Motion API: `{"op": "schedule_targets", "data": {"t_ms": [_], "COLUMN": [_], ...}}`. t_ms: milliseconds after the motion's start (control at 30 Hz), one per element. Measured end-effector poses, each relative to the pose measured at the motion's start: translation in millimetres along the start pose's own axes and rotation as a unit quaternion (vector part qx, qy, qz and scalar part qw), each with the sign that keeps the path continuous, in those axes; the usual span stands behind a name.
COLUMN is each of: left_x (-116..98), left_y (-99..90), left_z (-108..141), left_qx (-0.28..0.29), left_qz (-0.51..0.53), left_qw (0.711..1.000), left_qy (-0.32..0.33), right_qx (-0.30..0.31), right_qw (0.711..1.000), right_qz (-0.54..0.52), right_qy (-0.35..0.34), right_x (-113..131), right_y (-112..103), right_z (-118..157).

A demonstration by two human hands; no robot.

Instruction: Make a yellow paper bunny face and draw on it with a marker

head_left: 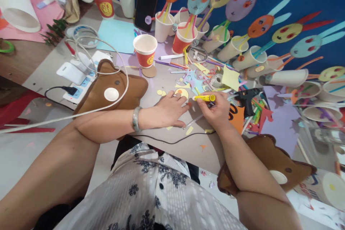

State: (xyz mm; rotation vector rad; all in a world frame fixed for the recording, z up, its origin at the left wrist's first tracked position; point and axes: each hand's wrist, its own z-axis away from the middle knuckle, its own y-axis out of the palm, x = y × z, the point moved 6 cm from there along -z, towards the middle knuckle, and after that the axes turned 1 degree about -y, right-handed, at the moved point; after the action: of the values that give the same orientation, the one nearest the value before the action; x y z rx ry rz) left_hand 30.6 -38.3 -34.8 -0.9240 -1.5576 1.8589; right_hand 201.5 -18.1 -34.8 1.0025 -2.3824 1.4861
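Note:
My left hand (171,108) lies flat on the table with its fingers spread. Its fingertips reach the edge of a pale yellow paper disc (184,92) that has an orange spot on it. Two small yellow paper circles (160,92) sit beside the fingers. In my right hand (217,112) is a yellow marker (206,97), its white tip pointing left toward the disc. A clear glue stick (192,121) lies between the hands. Just right of my right hand are a black glue gun (246,101) and orange paper (237,118).
Paper cups with rabbit faces (197,0) line the blue wall. A red paper cup (145,51) stands behind my hands, near heaped paper scraps (195,79). A power strip (83,82) and white cable are at left. Brown cushions (118,86) lie under my forearms; a black cord (172,142) crosses the front.

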Motion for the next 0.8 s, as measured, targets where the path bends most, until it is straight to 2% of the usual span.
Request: {"op": "schedule_targets", "data": {"t_ms": [167,367,467,633,800], "left_x": [1.9,3.0,7.8,21.6,26.7], "left_y": [-5.2,-7.6,-9.7,-11.6,-11.0], "left_z": [0.8,1.3,-0.3,-7.0,-10.5], "left_qx": [0.008,0.010,0.005,0.038,0.027], "left_qz": [0.021,0.044,0.054,0.121,0.159], "left_qw": [1.000,0.999,0.999,0.991,0.985], "left_qy": [0.002,-0.002,-0.003,-0.037,-0.058], "right_qx": [-0.008,0.003,0.011,0.031,0.072], "right_qw": [1.000,1.000,0.999,0.997,0.995], "right_qz": [-0.007,-0.005,-0.028,-0.064,-0.062], "right_qy": [-0.002,0.027,0.010,-0.032,-0.026], "right_x": [1.5,-3.1,-0.5,8.0,11.1], "right_y": [-3.0,-5.1,-4.3,-2.5,1.5], "right_z": [-0.5,1.4,2.1,1.7,0.7]}}
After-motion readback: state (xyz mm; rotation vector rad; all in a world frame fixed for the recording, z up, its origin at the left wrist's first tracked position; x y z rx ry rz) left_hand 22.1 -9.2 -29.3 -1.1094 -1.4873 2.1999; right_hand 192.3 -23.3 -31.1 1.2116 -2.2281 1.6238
